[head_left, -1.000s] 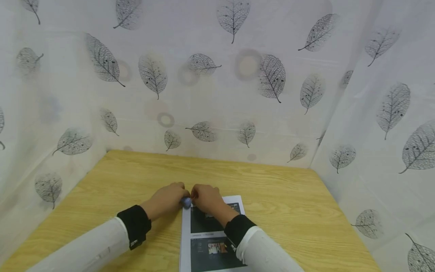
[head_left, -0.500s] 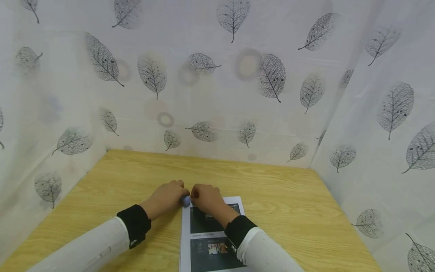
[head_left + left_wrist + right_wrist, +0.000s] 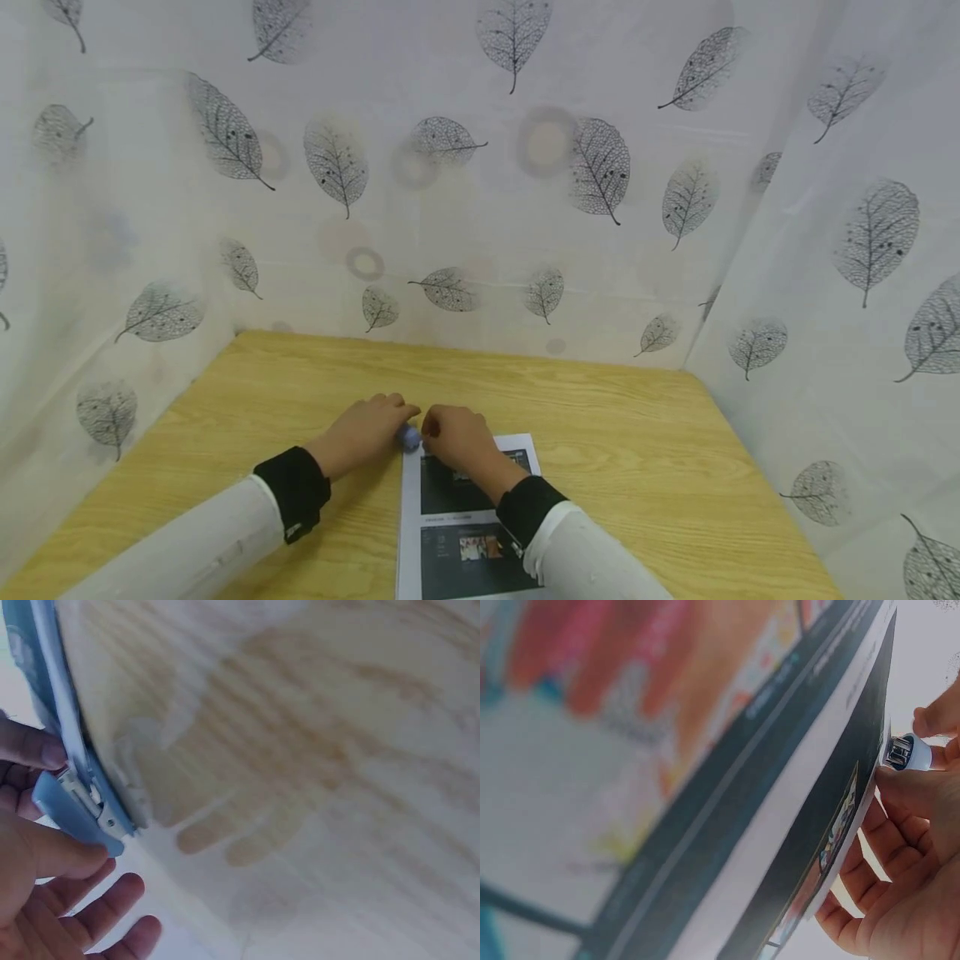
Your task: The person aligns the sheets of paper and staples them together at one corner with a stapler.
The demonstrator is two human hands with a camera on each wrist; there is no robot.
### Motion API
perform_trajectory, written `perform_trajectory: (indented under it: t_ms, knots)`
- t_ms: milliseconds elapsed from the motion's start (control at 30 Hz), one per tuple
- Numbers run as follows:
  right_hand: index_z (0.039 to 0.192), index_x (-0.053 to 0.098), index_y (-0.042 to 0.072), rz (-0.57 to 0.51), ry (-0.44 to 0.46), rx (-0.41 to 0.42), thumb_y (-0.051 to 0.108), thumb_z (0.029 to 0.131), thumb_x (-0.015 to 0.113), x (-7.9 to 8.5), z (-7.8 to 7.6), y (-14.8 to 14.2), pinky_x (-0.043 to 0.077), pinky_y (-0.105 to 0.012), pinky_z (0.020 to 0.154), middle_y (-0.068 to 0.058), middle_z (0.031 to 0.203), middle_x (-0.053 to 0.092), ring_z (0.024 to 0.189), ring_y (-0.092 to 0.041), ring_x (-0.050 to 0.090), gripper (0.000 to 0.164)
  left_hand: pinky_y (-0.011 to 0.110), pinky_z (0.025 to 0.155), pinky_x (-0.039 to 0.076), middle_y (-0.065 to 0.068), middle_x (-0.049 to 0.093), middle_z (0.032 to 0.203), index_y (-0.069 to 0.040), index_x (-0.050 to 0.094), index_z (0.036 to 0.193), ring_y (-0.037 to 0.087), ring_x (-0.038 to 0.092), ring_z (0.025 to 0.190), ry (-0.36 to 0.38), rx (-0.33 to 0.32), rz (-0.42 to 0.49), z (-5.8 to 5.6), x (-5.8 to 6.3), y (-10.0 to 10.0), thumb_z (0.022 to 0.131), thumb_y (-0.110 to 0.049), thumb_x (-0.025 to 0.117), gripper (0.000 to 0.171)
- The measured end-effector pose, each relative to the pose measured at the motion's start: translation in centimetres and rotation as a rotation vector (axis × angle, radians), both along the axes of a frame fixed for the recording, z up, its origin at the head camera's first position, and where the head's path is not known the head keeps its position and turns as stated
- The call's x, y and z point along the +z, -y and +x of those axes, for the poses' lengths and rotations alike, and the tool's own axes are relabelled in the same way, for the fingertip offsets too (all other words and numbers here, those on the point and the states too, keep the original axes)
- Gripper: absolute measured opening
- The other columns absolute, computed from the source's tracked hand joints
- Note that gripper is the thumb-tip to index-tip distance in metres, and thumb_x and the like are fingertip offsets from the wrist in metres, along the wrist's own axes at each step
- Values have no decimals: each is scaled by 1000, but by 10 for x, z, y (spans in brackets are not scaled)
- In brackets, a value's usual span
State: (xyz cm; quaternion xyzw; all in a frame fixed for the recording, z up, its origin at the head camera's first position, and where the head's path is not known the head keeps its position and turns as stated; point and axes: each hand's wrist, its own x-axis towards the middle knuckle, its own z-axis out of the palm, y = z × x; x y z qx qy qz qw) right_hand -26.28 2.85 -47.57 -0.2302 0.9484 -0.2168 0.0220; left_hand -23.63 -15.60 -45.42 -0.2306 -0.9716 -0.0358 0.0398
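Note:
A stack of printed paper (image 3: 450, 550) lies on the table, its far left corner between my two hands. At that corner is a small blue stapler (image 3: 409, 437), its metal parts showing in the left wrist view (image 3: 69, 808). My left hand (image 3: 362, 437) holds the stapler by its end, the thumb on the blue body and the other fingers spread loosely. Close beside it, my right hand (image 3: 459, 439) pinches the paper's top edge, its thumb on the printed face. The stapler's mouth at the paper is partly hidden in the head view.
The wood-grain table (image 3: 637, 467) extends to both sides and behind the paper. A pale leaf-patterned sheet (image 3: 480, 225) hangs around its back and sides. White sleeves with black cuffs (image 3: 292, 492) cover both arms near the paper.
My left hand has shifted slightly up and left and its upper finger has lifted, so more of the stapler shows. My right hand and the paper stay nearly still.

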Motion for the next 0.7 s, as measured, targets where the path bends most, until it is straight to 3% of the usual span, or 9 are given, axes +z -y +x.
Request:
perform_trajectory:
  t_ms: [133,267,533,700]
  knots:
    - [103,72,20,-19,6,-10,28,93,74,1,-1,-1,50,-37,76,8,90,68,74,-9,58,13,58,88,55,15,64,124,-6,64,133,37,62,113,11,-2,6,0,7,-2,96,1,65,38]
    - [104,72,16,-77,38,-21,25,94,73,5,-2,-6,51,-32,69,3,94,69,76,-10,60,13,62,92,52,16,62,134,-5,61,136,41,59,120,23,-23,38,-3,8,-4,100,-7,61,36]
    - [113,71,12,-196,77,-16,22,102,62,16,-2,-20,55,-35,76,-3,107,71,91,-16,65,17,69,105,39,17,50,151,-5,54,145,43,44,140,90,-51,141,-13,-7,-8,107,-27,46,45]
    - [114,70,13,-200,5,-6,24,103,61,29,5,-40,56,-39,84,-3,113,71,101,-21,66,18,74,114,23,17,43,159,-6,45,153,44,33,148,139,-103,191,-14,-21,-11,109,-40,45,56]
